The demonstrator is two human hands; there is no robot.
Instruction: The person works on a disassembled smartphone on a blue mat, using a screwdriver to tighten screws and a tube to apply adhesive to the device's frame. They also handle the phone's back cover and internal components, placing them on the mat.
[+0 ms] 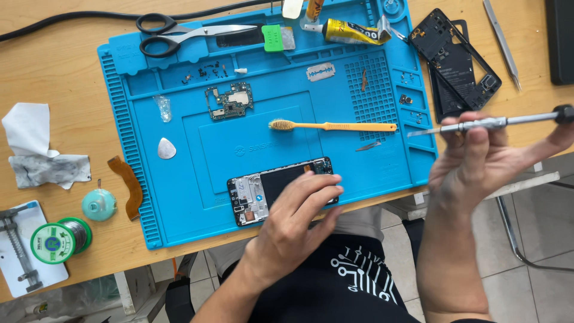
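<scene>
An opened phone (263, 191) lies near the front edge of a blue work mat (371, 173). My left hand (296, 218) rests flat on the phone's right half, pressing it down. My right hand (484, 158) hovers right of the mat, off the table edge, holding a slim metal screwdriver (487, 124) horizontally, its tip pointing left. A green circuit board (230, 100) lies on the mat farther back, and an orange-handled brush (332, 126) lies across the mat's middle.
Scissors (179, 33), a glue tube (353, 31), a razor blade (320, 72) and a pick (167, 149) lie on the mat. A black phone frame (457, 60) and tweezers (501, 42) sit at right. Solder spool (60, 239), tissue (36, 149) and flex strip (128, 185) are at left.
</scene>
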